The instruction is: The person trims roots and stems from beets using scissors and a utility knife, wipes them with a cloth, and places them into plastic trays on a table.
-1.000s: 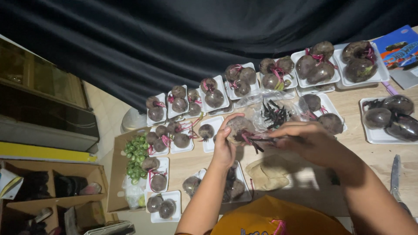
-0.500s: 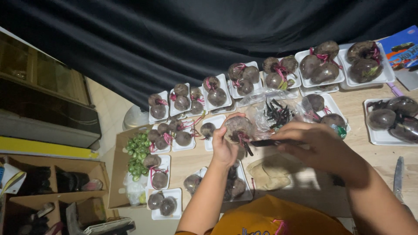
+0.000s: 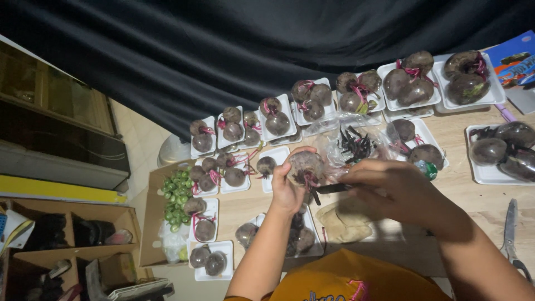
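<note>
My left hand grips a dark purple beetroot with pink stem stubs, held above the wooden table. My right hand holds a dark-bladed knife whose blade tip meets the beetroot's lower end. Just behind the hands lies a clear plastic bag with dark trimmings on it. Under my arms a white tray holds several more beetroots.
Several white foam trays with beetroots line the table's far side against a black curtain. Scissors lie at the right. Small green fruits sit in a cardboard box at the left. A wooden shelf stands on the floor.
The beetroot has turned a little in my left hand and the knife has shifted along its lower end. The view has drifted slightly.
</note>
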